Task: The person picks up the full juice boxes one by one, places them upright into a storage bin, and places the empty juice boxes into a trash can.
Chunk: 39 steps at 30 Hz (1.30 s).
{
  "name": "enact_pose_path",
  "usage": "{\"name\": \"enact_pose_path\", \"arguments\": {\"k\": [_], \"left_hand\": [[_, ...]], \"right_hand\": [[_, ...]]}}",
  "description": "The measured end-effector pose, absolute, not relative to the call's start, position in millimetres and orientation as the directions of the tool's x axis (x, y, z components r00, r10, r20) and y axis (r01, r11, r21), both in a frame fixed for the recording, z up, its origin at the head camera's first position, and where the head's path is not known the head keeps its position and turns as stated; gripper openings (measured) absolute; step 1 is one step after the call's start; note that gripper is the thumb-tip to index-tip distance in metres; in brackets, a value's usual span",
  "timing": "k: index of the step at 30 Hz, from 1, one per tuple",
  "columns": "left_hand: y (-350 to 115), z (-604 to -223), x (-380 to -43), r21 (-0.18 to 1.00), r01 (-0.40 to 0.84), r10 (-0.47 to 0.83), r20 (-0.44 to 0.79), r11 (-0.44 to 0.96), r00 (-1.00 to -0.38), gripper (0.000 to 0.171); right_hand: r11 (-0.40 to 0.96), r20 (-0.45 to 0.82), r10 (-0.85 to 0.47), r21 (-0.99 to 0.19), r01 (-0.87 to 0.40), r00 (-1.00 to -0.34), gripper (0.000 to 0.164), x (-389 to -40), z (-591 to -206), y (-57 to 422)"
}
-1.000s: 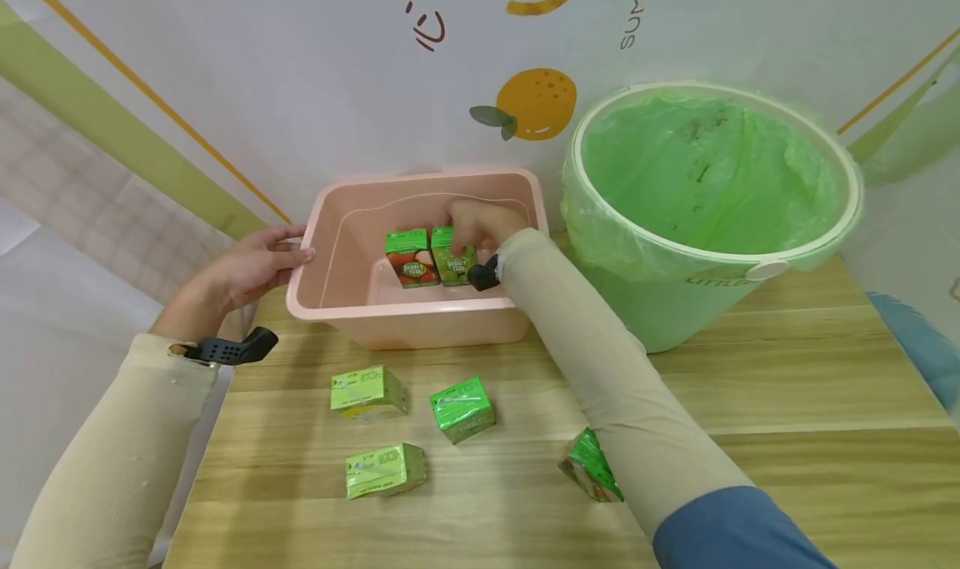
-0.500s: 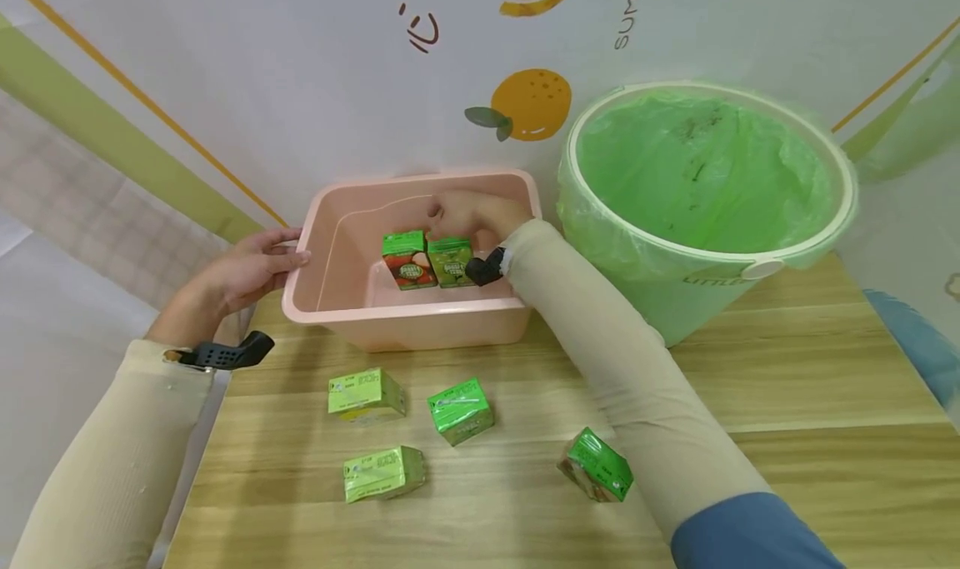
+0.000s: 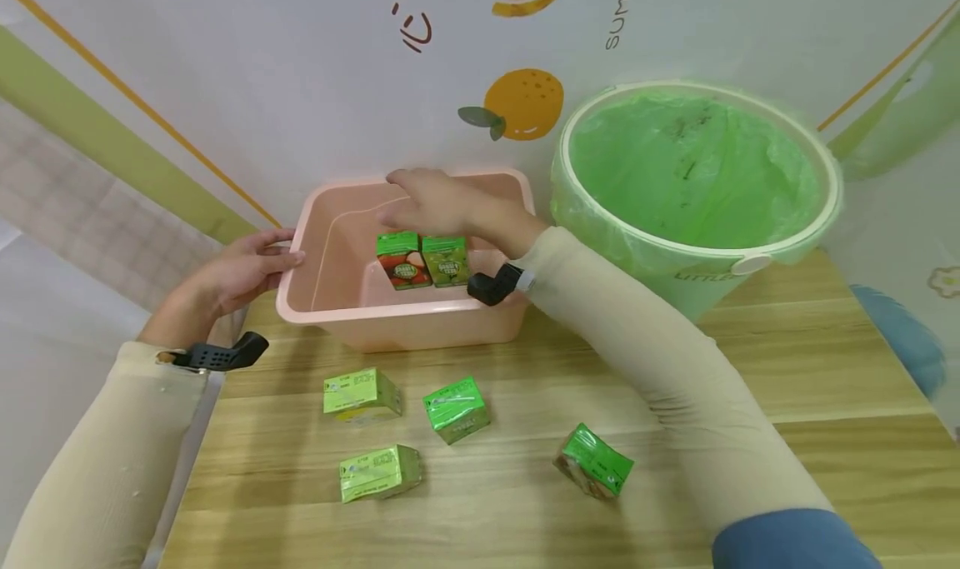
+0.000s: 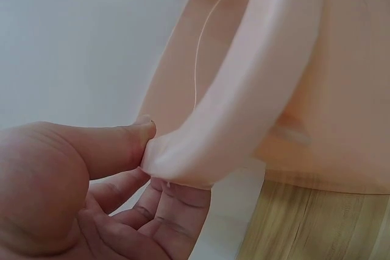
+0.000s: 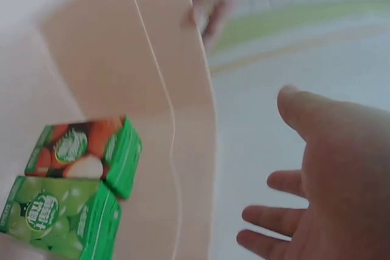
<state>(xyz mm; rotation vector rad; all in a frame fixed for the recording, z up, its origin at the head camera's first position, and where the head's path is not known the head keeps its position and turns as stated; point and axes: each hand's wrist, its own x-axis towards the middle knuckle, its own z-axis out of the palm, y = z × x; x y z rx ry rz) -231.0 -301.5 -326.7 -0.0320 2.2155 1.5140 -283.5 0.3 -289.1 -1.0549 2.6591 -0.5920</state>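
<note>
My left hand (image 3: 240, 276) pinches the left rim of a pink plastic tub (image 3: 401, 312). In the left wrist view its thumb (image 4: 116, 147) lies on top of the rim and the other fingers are underneath. Over the tub's back part, my right hand (image 3: 442, 207) has its fingers spread and carries nothing. Two small juice boxes stand side by side in the tub below it. One is red with fruit pictures (image 3: 405, 267), the other green (image 3: 447, 265); the right wrist view shows both, with the open hand (image 5: 329, 175) apart from them.
On the wooden table (image 3: 495, 519) in front are two pale green juice boxes (image 3: 352, 394), a bright green one (image 3: 456, 409) and another green-topped one (image 3: 596, 461) farther right. A green bin (image 3: 652, 273) with a bag liner stands right of the tub, near the right forearm. A printed sheet (image 3: 247, 77) hangs behind.
My right hand has left the green juice box in the tub, moving up and back with its fingers spreading. The left hand keeps its grip on the rim. The view has shifted slightly.
</note>
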Motion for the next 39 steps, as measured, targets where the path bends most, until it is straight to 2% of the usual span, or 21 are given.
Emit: {"name": "enact_pose_path", "arguments": {"k": [9,14,23,26,32,39], "left_hand": [[-300.8,-324.4,-231.3,0.881,-0.267,0.235,-0.377,0.391,-0.896,0.074],[-300.9,-323.9,-232.0,0.881,-0.260,0.232,-0.370,0.397,-0.900,0.073],[-301.9,-326.9,-232.0,0.871,-0.247,0.229,-0.367,0.424,-0.902,0.072],[-301.4,-327.4,-231.6,0.872,-0.245,0.232,-0.366,0.424,-0.901,0.072],[-300.1,-326.9,-230.6,0.877,-0.244,0.235,-0.362,0.415,-0.902,0.072],[-300.1,-326.3,-230.1,0.879,-0.246,0.234,-0.361,0.408,-0.903,0.070]], "right_hand": [[0.621,0.027,-0.774,-0.159,-0.767,-0.632,0.074,-207.9,-282.1,12.0],[0.601,0.028,-0.795,-0.109,-0.792,-0.606,0.077,-173.6,-288.4,27.3],[0.487,0.162,-0.830,-0.254,-0.835,-0.534,0.080,-125.2,-308.2,77.0],[0.483,0.172,-0.825,-0.282,-0.829,-0.539,0.081,-109.1,-314.4,97.3],[0.527,0.150,-0.777,-0.377,-0.762,-0.611,0.085,-79.3,-328.9,137.3],[0.487,0.187,-0.700,-0.581,-0.652,-0.689,0.092,-46.5,-367.5,173.0]]}}
